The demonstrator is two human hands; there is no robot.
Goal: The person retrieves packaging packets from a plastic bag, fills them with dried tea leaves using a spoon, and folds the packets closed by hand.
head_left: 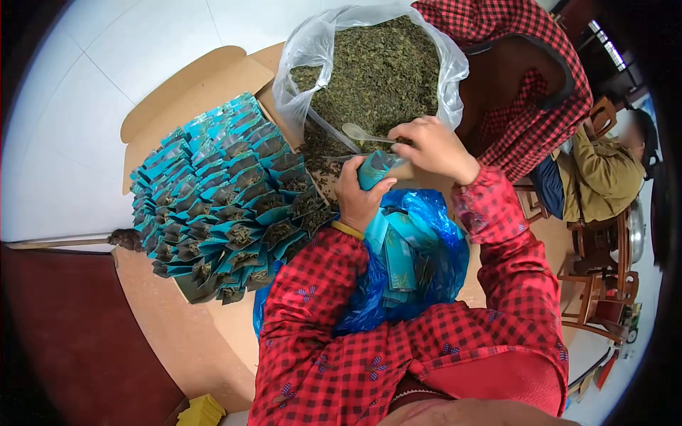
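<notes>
Teal packet (374, 170) in left hand (357, 197) (spoon (356, 133) in right hand (435, 148)).

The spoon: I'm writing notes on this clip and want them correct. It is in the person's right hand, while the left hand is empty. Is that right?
Not quite: the left hand is not empty. The head view shows it holding a blue-green packet. The spoon is indeed in the right hand.
</notes>
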